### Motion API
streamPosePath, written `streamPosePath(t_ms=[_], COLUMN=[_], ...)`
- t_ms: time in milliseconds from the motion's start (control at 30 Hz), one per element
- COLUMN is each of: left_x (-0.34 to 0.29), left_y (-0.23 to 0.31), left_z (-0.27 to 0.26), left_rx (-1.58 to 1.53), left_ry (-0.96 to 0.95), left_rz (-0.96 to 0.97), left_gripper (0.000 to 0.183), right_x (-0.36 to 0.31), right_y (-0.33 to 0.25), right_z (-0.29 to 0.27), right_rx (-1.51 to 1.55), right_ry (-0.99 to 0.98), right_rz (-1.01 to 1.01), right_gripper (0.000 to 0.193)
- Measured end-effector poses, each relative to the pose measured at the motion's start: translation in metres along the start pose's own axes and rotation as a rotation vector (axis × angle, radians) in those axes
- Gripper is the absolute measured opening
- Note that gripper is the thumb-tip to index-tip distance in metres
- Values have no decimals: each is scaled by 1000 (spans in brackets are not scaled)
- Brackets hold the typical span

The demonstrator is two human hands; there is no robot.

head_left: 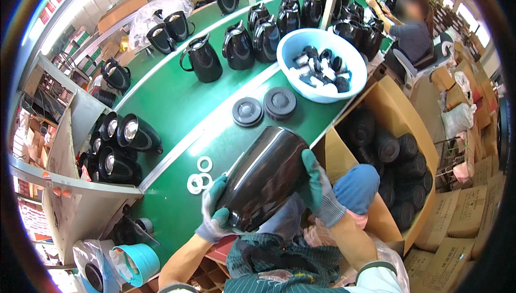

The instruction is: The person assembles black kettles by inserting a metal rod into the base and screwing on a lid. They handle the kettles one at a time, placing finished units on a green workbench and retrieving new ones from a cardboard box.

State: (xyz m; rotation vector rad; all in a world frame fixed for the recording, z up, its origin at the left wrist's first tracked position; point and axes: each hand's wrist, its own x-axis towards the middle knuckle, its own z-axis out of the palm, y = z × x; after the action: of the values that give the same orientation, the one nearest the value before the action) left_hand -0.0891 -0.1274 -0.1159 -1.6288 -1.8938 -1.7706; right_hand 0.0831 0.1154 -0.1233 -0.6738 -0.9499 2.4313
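- Big work room, with a long green counter [172, 218] running from near left to far right.
- Both hands wear grey gloves with green on the fingers.
- Left hand [214, 212] is part open, bent round the near left end of a shiny black jug body [266, 172], with the thumb and fingers spread on it.
- Right hand [318, 185] is wide open and presses on the right side of the same jug body. I cannot tell where all of its fingers go.
- That jug body is tipped on a slant, near the person's lap at the near edge of the counter. No handle shows on it from here. I cannot tell if it touches the counter.
- Three white rings [203, 172] lie on the counter, just left of the jug body.
- Two piles of black round lids [248, 111] sit side by side past it.
- Far right of those is a light blue bowl [317, 96] full of small black and white parts.
- On the right, a cardboard box [411, 116] holds many dark round pieces.
- Black jugs [204, 59] with handles stand farther off, and a co-worker [411, 38] sits at the far right.
- I think the step now is holding and tilting the jug body. It looks slick, so any next move would need both hands to grip firmly and turn it slowly.
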Motion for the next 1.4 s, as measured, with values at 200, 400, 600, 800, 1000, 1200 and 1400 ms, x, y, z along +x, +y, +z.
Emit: streamPosePath(t_ms=[200, 400, 600, 800, 1000, 1200, 1400], left_x=[120, 235, 272, 175, 63, 85, 102], left_y=[-21, -169, -257, -208, -169, -96, 26], left_z=[-51, -64, -53, -111, -226, -201, -156], left_rx=[139, 730, 1012, 1367, 1405, 1155, 804], left_ry=[27, -76, -97, 4, 233, 177, -167], left_rz=[-211, -248, -57, -351, -703, -354, -154], left_gripper=[101, 91, 91, 87, 54, 40, 47], right_x=[80, 80, 63, 60, 55, 41, 14], right_y=[11, 13, 13, 30, 38, 24, -21], right_z=[61, 38, 7, 17, 23, 41, 136], right_rx=[103, 207, 271, 162, 113, -189, -1168], right_ry=[-117, -293, -300, -373, -421, -399, -552], right_rz=[297, 424, 373, 273, 278, 97, -634], right_gripper=[66, 71, 72, 69, 68, 57, 84])
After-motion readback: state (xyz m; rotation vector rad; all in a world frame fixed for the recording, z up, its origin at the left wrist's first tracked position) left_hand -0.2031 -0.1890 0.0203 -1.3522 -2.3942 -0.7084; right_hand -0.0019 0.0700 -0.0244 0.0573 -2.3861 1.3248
